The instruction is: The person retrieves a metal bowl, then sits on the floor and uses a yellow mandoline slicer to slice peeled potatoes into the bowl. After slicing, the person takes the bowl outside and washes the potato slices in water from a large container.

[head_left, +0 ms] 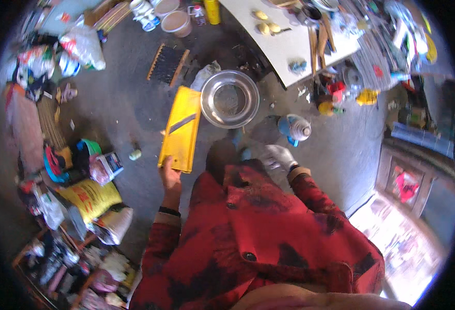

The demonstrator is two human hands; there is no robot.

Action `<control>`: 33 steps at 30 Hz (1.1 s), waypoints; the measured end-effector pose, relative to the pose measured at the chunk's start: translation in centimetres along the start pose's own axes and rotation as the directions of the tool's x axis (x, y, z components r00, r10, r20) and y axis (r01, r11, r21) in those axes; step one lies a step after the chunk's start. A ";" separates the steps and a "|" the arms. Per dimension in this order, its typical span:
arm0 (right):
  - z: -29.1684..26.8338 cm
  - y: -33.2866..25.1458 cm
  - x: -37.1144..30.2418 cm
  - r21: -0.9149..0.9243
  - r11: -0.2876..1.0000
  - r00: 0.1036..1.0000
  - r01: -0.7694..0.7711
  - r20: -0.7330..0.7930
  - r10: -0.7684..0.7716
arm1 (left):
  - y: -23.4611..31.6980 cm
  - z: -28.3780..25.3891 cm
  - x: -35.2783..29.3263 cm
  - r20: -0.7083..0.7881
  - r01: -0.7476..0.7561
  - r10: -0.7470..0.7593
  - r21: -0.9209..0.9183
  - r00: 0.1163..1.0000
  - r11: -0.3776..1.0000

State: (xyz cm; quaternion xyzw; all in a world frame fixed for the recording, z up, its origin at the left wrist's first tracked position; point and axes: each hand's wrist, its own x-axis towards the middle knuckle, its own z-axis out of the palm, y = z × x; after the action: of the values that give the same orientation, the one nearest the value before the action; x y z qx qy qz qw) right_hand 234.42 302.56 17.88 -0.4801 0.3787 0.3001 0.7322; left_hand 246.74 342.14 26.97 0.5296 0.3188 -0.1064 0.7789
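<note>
My left hand (171, 178) is bare and grips the lower end of a long yellow mandoline slicer (178, 139). The slicer is held upright-slanted, its dark slanting blade facing up. Just beyond its right edge stands a round steel basin (205, 103) on the floor. Only a little dark, hard-to-read residue shows in its bottom. My right hand (279, 156) wears a white glove and hovers beside my knee, fingers loosely apart with nothing seen in them. Nearest to it is a blue and grey jug-like container (294, 128).
A dark slatted rack with wooden sides (167, 64) lies beyond the slicer. At upper right, a white table (294, 44) bears several potato-like pieces (264, 28) and a knife (281, 32). Bags and a yellow sack (90, 199) crowd the left. A small pale piece (135, 154) lies on the floor.
</note>
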 end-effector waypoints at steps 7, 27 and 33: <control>-9.3 15.3 -10.1 -0.560 0.572 0.751 -0.599 -0.640 0.160 | 8.3 -5.9 9.2 -0.024 -0.003 0.003 0.010 1.000 1.000; 25.8 14.3 5.8 0.005 0.961 0.765 -0.276 -0.604 0.223 | 21.7 8.7 31.2 0.255 0.240 -0.344 0.364 0.904 0.900; 27.4 14.0 9.3 0.532 0.840 0.793 0.107 -0.555 0.250 | 22.9 14.0 29.7 0.412 0.217 -0.440 0.485 0.798 0.847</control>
State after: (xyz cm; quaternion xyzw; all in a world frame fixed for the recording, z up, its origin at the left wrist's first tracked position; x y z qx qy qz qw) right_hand 235.44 333.80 10.31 -0.3101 0.6790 0.0411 0.6641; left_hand 286.65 344.26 29.46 0.5697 0.1607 -0.4438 0.6728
